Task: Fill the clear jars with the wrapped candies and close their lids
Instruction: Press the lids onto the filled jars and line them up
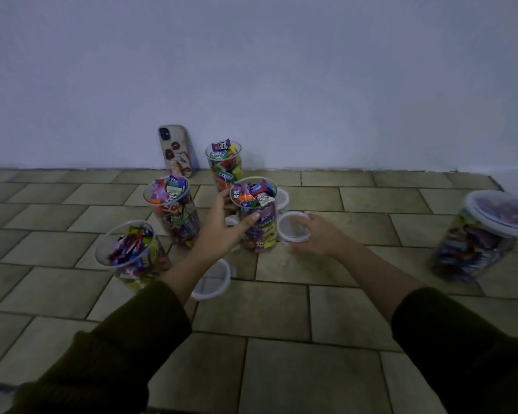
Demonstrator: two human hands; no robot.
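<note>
Several clear jars full of wrapped candies stand open on the tiled floor. My left hand [222, 227] is wrapped around the middle jar [256, 216], thumb across its front. My right hand [317, 234] grips a clear lid [293, 227] just to the right of that jar, low by the floor. Other open jars stand at the left [172, 209], near left [132, 253] and back [225, 164]. A jar with its lid on [485, 236] stands at the far right. One loose lid [214, 280] lies under my left forearm; another lid [282, 199] lies behind the middle jar.
A phone in a patterned case [175, 150] leans against the pale wall [281, 70] at the back. The floor [281, 339] is beige tile. A small part of one more lid [231, 220] shows behind my left hand.
</note>
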